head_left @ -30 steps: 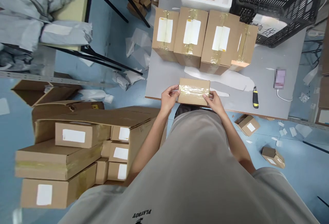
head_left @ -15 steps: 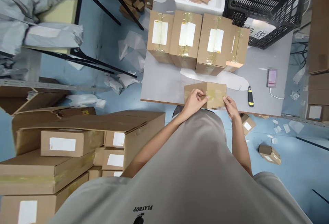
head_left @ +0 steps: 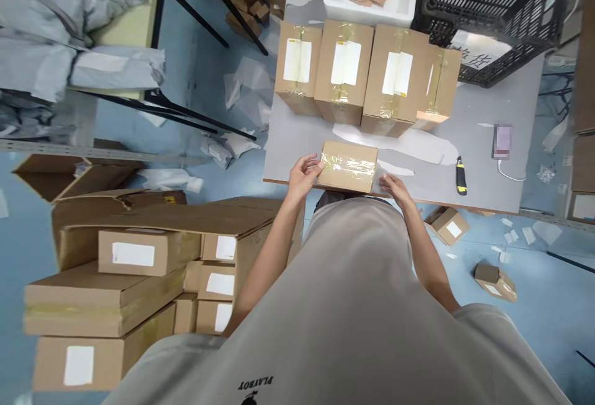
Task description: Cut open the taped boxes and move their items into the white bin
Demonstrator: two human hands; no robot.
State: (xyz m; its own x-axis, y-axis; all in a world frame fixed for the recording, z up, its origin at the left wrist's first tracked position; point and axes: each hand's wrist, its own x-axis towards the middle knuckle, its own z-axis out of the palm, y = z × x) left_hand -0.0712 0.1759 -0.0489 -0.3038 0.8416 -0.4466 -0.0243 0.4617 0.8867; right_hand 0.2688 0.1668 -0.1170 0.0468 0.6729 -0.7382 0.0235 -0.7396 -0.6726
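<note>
A small cardboard box lies flat at the table's front edge, with shiny clear tape across its upper face. My left hand is at the box's left end, fingers apart, its fingertips touching or very close to the side. Just off the right end, my right hand is open with a gap between it and the cardboard. A strip of white paper lies beside the box. Farther right on the table is a black and yellow box cutter.
Several taped cartons stand in a row behind. Past them are a white foam box with small cards inside and a black plastic crate. A phone on a cable lies at right. Stacked cartons fill the lower left.
The box has turned so its taped broad face is up and it lies flat. My left hand has moved left to its end, and my right hand has come off it.
</note>
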